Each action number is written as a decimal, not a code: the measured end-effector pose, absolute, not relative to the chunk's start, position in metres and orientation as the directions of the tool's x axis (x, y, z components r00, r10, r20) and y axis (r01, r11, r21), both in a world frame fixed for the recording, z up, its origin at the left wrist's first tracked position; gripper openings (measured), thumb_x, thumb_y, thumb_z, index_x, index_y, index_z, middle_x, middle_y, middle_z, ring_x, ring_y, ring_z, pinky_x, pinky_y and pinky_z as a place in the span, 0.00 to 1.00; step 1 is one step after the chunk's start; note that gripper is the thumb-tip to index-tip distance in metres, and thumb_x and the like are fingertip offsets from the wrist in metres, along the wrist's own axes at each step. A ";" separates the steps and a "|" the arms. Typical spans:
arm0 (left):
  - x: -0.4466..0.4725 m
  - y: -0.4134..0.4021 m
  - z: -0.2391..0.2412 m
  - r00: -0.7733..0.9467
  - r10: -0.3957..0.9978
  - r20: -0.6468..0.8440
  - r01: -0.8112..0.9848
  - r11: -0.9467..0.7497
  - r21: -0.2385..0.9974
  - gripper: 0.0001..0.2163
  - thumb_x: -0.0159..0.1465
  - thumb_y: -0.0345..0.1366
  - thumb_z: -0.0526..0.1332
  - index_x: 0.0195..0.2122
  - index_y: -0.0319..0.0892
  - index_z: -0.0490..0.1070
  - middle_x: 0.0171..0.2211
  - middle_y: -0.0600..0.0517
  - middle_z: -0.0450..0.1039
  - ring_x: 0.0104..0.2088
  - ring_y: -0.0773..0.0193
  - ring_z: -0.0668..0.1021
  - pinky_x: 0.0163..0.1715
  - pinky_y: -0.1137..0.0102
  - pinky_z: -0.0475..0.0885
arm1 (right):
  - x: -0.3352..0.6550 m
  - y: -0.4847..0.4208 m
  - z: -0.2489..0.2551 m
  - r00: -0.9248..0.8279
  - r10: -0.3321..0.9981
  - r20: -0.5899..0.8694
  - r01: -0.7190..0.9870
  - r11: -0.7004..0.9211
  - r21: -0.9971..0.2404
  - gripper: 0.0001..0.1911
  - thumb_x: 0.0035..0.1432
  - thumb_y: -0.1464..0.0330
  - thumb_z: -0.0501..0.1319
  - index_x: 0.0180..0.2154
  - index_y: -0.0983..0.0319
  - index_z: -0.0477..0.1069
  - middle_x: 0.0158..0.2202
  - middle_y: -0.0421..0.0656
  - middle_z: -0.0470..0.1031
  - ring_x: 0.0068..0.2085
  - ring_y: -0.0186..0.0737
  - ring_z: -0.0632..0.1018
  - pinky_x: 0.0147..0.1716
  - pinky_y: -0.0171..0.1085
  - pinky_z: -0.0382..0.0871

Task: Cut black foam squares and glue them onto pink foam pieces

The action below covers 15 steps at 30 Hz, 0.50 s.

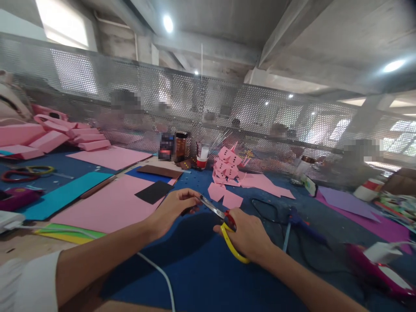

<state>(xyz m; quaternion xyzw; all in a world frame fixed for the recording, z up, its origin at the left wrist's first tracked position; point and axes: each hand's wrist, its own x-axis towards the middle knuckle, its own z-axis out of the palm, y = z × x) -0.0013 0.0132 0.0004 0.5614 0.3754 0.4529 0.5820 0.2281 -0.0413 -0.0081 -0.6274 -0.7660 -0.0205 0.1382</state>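
Note:
My right hand (pixel 251 234) grips a pair of scissors (pixel 212 207) with yellow and red handles, its blades pointing up and left. The blade tips reach the fingertips of my left hand (pixel 177 208), which are pinched together. Something small and dark shows under those fingers, too small to name. Just beyond the scissors lie pink paper pieces (pixel 232 199). Behind them stands a folded pink paper model (pixel 225 167) with black dots. A black paper piece (pixel 154 192) rests on a large pink sheet (pixel 104 203) to the left of my left hand.
A blue glue gun (pixel 307 227) with a dark cord lies to the right. Another pair of scissors (pixel 22 174) and a teal sheet (pixel 65 195) are at the left. A white cable (pixel 162 273) crosses the front. A perforated metal screen (pixel 182 95) closes off the back.

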 end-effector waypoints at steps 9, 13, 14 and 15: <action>-0.001 0.010 0.002 0.320 0.945 0.075 -0.104 -0.044 0.994 0.09 0.56 0.39 0.67 0.35 0.41 0.74 0.34 0.51 0.76 0.32 0.64 0.75 0.34 0.71 0.69 | 0.226 -0.044 -0.006 -0.178 0.955 0.238 0.970 0.211 -0.120 0.24 0.58 0.44 0.56 0.34 0.59 0.67 0.32 0.41 0.77 0.32 0.42 0.78 0.26 0.36 0.50; 0.000 0.009 0.003 0.325 0.943 0.079 -0.103 -0.048 0.994 0.08 0.56 0.38 0.66 0.34 0.41 0.74 0.33 0.51 0.76 0.32 0.65 0.74 0.33 0.72 0.68 | 0.226 -0.043 -0.007 -0.186 0.952 0.245 0.970 0.217 -0.108 0.23 0.59 0.45 0.56 0.34 0.59 0.67 0.31 0.41 0.77 0.31 0.42 0.78 0.26 0.36 0.50; 0.000 0.008 0.004 0.320 0.944 0.078 -0.100 -0.049 0.994 0.08 0.55 0.37 0.66 0.34 0.41 0.75 0.32 0.52 0.75 0.31 0.65 0.74 0.32 0.72 0.67 | 0.226 -0.043 -0.007 -0.183 0.953 0.240 0.971 0.213 -0.104 0.24 0.59 0.44 0.56 0.35 0.59 0.67 0.31 0.41 0.77 0.32 0.42 0.78 0.26 0.36 0.50; 0.001 0.008 0.004 0.314 0.946 0.077 -0.098 -0.049 0.994 0.08 0.55 0.37 0.66 0.33 0.41 0.75 0.31 0.52 0.75 0.31 0.65 0.74 0.32 0.72 0.67 | 0.226 -0.042 -0.008 -0.180 0.956 0.234 0.973 0.208 -0.101 0.24 0.59 0.44 0.56 0.35 0.59 0.67 0.31 0.41 0.77 0.32 0.43 0.78 0.26 0.36 0.50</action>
